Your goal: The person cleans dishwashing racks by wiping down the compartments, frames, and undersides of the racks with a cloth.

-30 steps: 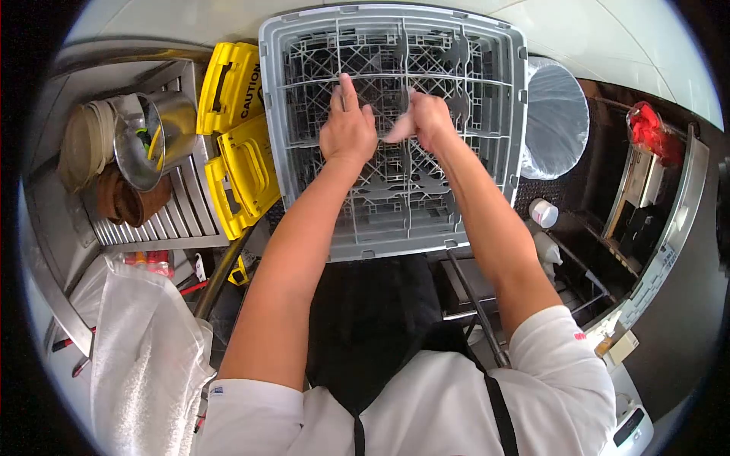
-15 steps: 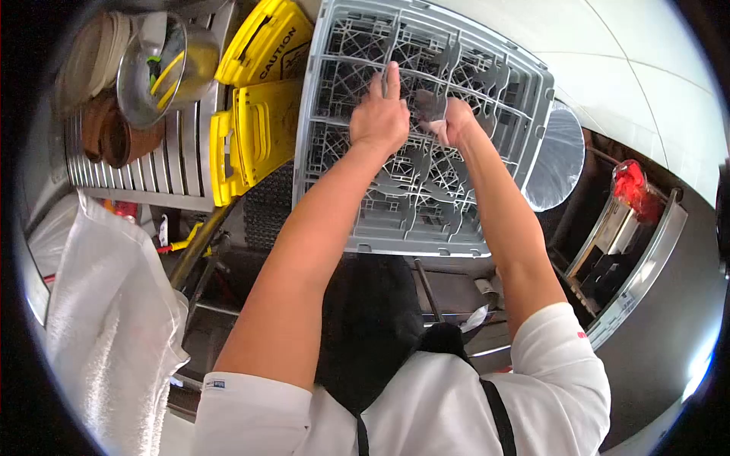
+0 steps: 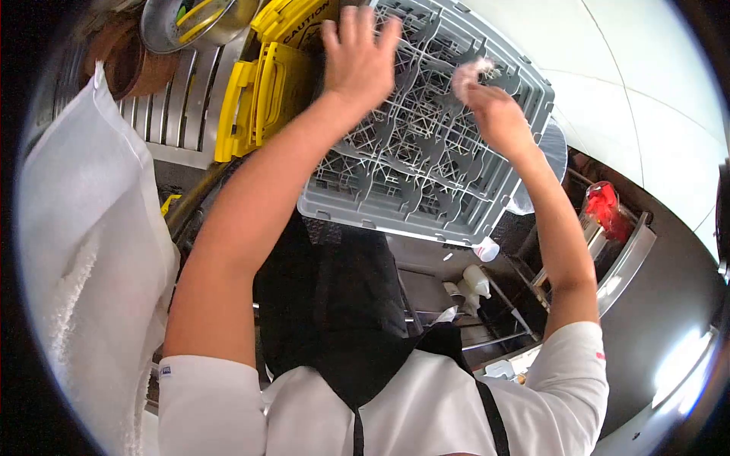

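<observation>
A grey plastic dishwasher rack (image 3: 422,228) with a lattice floor and wavy dividers lies in front of me. My left hand (image 3: 359,61) is over its upper left edge, fingers spread, with nothing in it. Above the rack's right half, my right hand (image 3: 498,120) is closed around a small, crumpled pinkish-white wad (image 3: 470,74). Motion blurs the wad, and I cannot tell whether it is cloth or paper. Part of the rack's far left corner is hidden behind my left hand.
Left of the rack are a yellow caution sign (image 3: 268,91), a metal bowl (image 3: 163,34) and a brown pot (image 3: 125,64) on a slatted steel surface (image 3: 175,99). A white cloth (image 3: 84,220) hangs nearer. A tiled wall (image 3: 608,68) stands at right, with white bottles (image 3: 475,281) below.
My hands have moved apart: the left up and left to the rack's edge, the right toward the right with the wad. The rack appears more tilted in my view.
</observation>
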A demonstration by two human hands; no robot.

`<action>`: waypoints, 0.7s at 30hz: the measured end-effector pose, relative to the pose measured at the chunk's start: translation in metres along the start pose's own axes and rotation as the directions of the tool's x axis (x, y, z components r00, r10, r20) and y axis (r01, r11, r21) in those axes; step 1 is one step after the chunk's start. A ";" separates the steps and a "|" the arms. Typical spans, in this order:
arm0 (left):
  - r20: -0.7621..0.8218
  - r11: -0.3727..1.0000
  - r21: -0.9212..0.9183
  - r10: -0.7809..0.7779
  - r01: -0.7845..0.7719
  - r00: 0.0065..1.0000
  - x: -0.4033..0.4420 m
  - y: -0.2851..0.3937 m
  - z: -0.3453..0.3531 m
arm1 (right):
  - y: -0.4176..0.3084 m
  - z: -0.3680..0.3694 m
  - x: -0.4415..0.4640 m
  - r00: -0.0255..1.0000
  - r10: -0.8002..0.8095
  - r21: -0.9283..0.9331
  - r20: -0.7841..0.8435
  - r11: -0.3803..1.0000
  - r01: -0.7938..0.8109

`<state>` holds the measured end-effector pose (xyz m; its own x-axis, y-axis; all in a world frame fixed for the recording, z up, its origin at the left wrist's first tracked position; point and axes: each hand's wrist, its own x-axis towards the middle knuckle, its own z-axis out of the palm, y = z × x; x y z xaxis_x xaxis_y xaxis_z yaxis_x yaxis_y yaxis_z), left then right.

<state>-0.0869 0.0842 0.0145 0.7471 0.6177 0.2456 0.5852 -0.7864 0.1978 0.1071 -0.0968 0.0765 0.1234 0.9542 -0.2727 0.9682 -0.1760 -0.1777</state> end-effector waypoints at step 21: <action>0.485 0.918 -0.157 -0.250 0.364 0.838 0.007 -0.017 0.013 | 0.005 -0.003 -0.017 0.922 0.383 0.066 0.054 0.920 -0.386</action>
<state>-0.0877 0.1015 0.0005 0.6330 0.7119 -0.3041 0.7599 -0.4962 0.4199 0.1106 -0.1130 0.0831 0.4731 0.7991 -0.3710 0.8286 -0.5467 -0.1208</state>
